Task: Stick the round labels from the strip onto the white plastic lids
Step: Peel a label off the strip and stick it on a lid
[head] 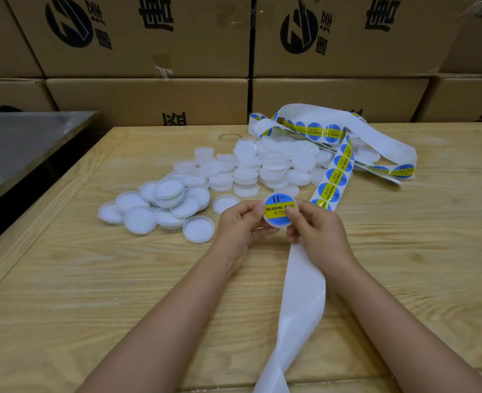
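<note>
Presently pressing a round label onto a white lid.
Its rim is pinched by left hand and right hand, just in front of the lid pile; next, likely, peel another off the strip.

A pale wooden table spreads beneath the left hand and right hand. Beyond them stand 2 tiers of brown cardboard boxes with dark printed logos. A grey metal surface lies far out past the left hand.
</note>
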{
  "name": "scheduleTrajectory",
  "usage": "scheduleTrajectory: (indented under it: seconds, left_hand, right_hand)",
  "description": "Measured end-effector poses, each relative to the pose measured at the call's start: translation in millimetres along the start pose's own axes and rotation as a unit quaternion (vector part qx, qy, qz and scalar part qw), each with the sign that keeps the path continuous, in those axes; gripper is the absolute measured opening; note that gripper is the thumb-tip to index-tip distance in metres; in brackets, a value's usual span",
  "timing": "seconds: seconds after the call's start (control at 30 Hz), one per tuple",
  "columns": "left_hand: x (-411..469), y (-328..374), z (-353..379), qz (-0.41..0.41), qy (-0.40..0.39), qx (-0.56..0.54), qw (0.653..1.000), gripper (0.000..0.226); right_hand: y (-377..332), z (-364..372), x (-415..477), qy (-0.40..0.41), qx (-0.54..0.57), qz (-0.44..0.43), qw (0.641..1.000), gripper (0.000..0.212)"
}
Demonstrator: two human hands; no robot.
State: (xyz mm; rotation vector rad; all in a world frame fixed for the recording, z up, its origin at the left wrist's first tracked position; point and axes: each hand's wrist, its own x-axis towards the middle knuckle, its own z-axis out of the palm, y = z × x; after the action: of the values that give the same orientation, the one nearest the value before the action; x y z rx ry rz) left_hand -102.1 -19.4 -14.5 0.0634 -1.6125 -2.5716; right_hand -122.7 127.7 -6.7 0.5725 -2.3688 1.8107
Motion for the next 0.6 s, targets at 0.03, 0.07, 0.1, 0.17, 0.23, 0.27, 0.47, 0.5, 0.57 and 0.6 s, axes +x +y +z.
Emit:
scheduleTrajectory:
  seconds: [0.03,0.07,0.1,0.17,0.23,0.27,0.47,0.5,0.57,0.6]
  left_hand:
    - [0,-1,1,0.008,-0.002,0.017,1.0,0.013]
    - [-1,-2,2,0.017,-0.002,0.035,0.999,0.012]
    - [-1,-3,2,0.025,0.0,0.052,0.998,0.011]
    - [-1,-4,4,0.035,0.009,0.088,0.996,0.01]
    - [-2,-5,7,0.036,0.01,0.106,0.994,0.01]
    - [-3,-6,9,0.037,0.006,0.106,0.994,0.01]
    - [-3,-7,8,0.03,0.003,0.079,0.996,0.008]
    - [-3,-7,8,0.028,0.007,0.068,0.997,0.008]
    - [-2,-6,8,0.024,0.014,0.045,0.999,0.01]
    - [-2,-6,7,0.022,0.018,0.036,0.999,0.011]
  right_hand:
    - [1,0,-1,0.019,0.002,0.008,1.0,0.019]
    - [3,1,-1,0.038,0.005,0.016,0.999,0.022]
    - [3,1,-2,0.055,0.007,0.024,0.998,0.024]
    - [3,2,-2,0.088,-0.007,0.029,0.996,0.031]
    - [4,2,-1,0.12,-0.051,0.022,0.991,0.045]
    - [4,2,-1,0.13,-0.073,0.02,0.989,0.048]
    - [5,12,2,0.137,-0.162,0.021,0.977,0.043]
    - [6,13,1,0.131,-0.165,0.014,0.977,0.039]
    - [7,15,0,0.114,-0.159,0.001,0.981,0.029]
    - [7,16,0,0.105,-0.156,-0.002,0.982,0.029]
